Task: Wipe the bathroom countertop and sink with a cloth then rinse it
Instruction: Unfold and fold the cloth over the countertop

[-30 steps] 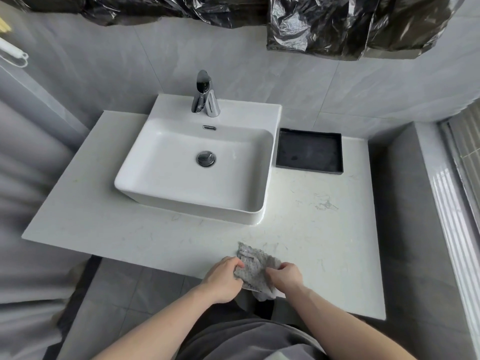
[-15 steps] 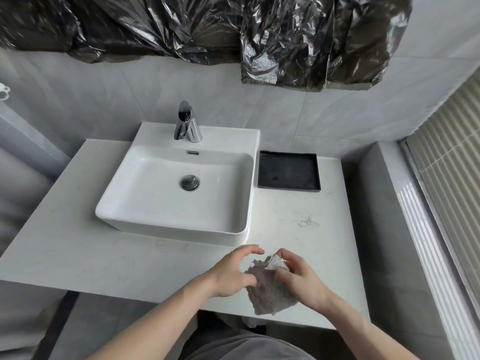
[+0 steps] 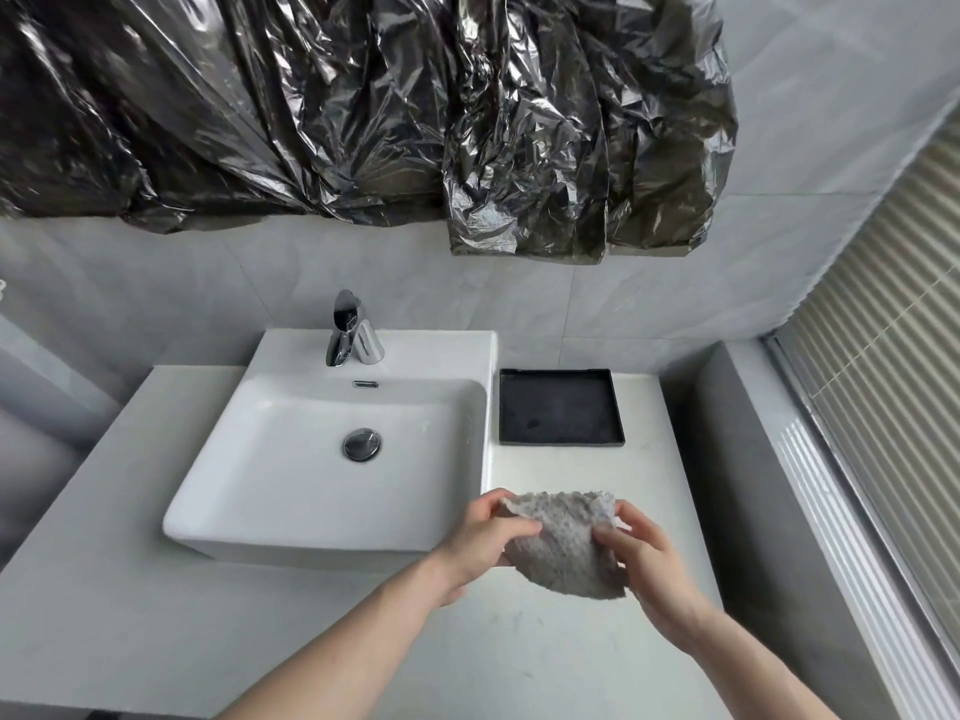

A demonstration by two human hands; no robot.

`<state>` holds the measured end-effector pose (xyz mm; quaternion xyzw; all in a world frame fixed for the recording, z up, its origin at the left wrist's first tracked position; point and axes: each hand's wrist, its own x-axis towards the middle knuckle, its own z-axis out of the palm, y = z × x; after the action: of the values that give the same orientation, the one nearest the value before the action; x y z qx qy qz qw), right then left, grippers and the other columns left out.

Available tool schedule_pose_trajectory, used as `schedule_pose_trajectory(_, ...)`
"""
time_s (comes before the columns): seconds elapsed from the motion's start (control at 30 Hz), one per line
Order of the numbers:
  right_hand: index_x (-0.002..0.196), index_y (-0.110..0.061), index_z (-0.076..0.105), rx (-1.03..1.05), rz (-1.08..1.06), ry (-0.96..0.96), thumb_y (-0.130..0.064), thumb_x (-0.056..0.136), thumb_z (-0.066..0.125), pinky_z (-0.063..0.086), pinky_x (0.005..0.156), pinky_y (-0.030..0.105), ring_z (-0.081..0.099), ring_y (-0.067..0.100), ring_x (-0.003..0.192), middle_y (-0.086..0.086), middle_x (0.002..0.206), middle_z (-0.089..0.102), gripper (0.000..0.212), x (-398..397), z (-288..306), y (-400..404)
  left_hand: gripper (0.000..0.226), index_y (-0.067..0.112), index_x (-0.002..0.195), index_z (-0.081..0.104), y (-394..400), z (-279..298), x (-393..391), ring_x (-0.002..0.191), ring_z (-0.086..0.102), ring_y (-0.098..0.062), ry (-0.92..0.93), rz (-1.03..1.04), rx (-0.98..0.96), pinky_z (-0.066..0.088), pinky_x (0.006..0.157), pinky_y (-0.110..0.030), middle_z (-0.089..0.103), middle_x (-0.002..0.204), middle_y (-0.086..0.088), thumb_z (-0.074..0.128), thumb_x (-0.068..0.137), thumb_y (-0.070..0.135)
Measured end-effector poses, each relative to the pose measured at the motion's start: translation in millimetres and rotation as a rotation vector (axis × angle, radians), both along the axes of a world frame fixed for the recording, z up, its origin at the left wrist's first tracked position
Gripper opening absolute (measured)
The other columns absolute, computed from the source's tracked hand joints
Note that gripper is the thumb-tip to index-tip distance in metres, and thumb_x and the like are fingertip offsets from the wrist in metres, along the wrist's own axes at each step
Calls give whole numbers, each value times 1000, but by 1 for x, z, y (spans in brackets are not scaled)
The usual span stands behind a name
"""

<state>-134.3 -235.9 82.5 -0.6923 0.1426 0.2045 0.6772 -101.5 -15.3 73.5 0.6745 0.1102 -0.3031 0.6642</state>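
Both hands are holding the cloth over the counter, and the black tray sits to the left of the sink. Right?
Not quite. The head view shows the tray to the right of the sink, not the left. The rest holds: the left hand and right hand both hold the cloth over the counter.

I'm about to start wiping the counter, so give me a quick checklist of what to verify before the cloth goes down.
1. Cloth gripped: ok, left hand and right hand each hold a side.
2. Cloth spread out: ok, it is held open between the hands.
3. Cloth on the countertop: not ok, it is held above it.
4. Wiping path clear: not ok, black tray sits beside the sink.
5. Faucet off: ok, no water runs.
6. Cloth damp: cannot tell.
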Motion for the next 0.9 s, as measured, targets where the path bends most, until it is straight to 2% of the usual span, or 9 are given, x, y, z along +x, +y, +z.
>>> schedule_pose_trajectory(0.1, 86, -12, 60, -32, 62, -38, -1, 98, 53, 46, 69, 27, 65, 8, 74, -3, 81, 70, 18, 23, 9, 0, 44, 14, 113, 60, -3, 1, 20, 90, 66, -19, 1, -80, 32, 52, 79, -40, 67, 97, -2, 76, 73, 21)
schedule_pose_trajectory(0.2, 73, -21, 51, -72, 134, -76, -17, 83, 53, 37, 76, 34, 52, 8, 73, -7, 74, 55, 11, 48, 18, 0, 63, 32, 126, 56, -5, -2, 41, 92, 64, -15, -67, -132, 55, 54, 75, -34, 61, 124, 7, 74, 68, 14)
schedule_pose_trajectory(0.3, 74, -21, 47, -89, 207, -101, -9, 87, 51, 39, 70, 25, 51, 4, 69, -15, 69, 54, 18, 76, 23, 0, 79, 43, 138, 50, -5, 0, 68, 103, 63, -15, -198, -267, 99, 55, 89, -28, 51, 143, 17, 72, 71, 9)
schedule_pose_trajectory(0.37, 77, -15, 43, -78, 259, -117, 6, 91, 47, 42, 63, 16, 53, -3, 63, -20, 64, 56, 26, 96, 25, -1, 74, 48, 134, 55, -5, 3, 90, 118, 57, -10, -242, -362, 198, 52, 100, -28, 56, 134, 16, 72, 70, 16)
schedule_pose_trajectory(0.47, 77, -15, 41, -87, 301, -137, -7, 78, 52, 37, 57, 16, 46, 2, 62, -17, 63, 50, 13, 127, 28, -5, 54, 43, 123, 65, -7, -1, 121, 125, 55, -6, -250, -415, 277, 46, 110, -35, 60, 129, 21, 75, 72, 30)
schedule_pose_trajectory(0.53, 74, -16, 42, -86, 288, -149, -3, 78, 53, 36, 57, 15, 46, 2, 62, -15, 65, 49, 17, 147, 27, -10, 45, 35, 121, 70, -11, -3, 138, 127, 58, -5, -239, -393, 242, 46, 112, -34, 66, 128, 19, 77, 76, 33)
schedule_pose_trajectory(0.67, 78, -10, 50, -148, 178, -171, 9, 91, 53, 40, 60, 10, 53, 3, 66, -9, 70, 57, 23, 179, 10, -18, 15, 23, 90, 74, -19, -13, 170, 92, 65, -5, -185, -252, 163, 47, 95, -32, 73, 94, 11, 77, 77, 30)
schedule_pose_trajectory(0.8, 90, 5, 55, -200, 55, -149, 7, 96, 55, 47, 62, 14, 63, 5, 71, -3, 76, 68, 6, 204, -24, -24, 24, 18, 78, 65, -28, -34, 196, 74, 53, -10, -137, -136, 194, 38, 79, -31, 59, 74, 6, 77, 69, 37)
schedule_pose_trajectory(0.9, 90, -5, 64, -280, -23, -98, 1, 94, 61, 49, 64, 18, 65, 9, 73, 0, 78, 72, 8, 216, -63, -25, 14, 23, 78, 63, -37, -49, 210, 66, 53, -11, -104, -122, 323, 40, 67, -27, 58, 66, 8, 74, 78, 31)
